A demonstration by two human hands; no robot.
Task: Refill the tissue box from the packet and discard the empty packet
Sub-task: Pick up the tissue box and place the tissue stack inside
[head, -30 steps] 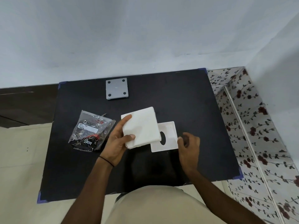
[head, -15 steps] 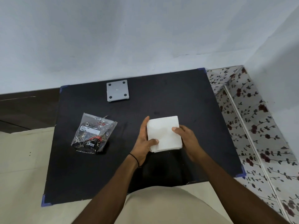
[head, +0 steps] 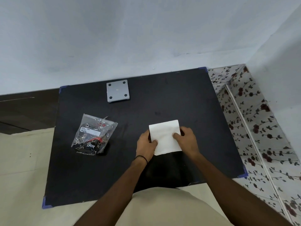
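A white stack of tissues (head: 164, 136) lies flat on the black table (head: 162, 103), right of centre. My left hand (head: 146, 145) grips its left edge with the thumb on top. My right hand (head: 185, 141) presses on its right edge, fingers on top. The white tissue box piece with the oval slot is hidden beneath the stack. A crumpled clear plastic packet (head: 93, 136) with dark print lies to the left, apart from both hands. A grey square plate (head: 118, 92) with dark dots at its corners sits at the back of the table.
The table stands against a pale wall, with a second wall and flowered tiles (head: 254, 131) on the right. Beige floor (head: 21, 168) shows to the left. My beige-clothed lap meets the table's near edge.
My left hand carried the tissue stack rightward and laid it over the slotted white piece, which no longer shows. My right hand came onto the stack's right edge.
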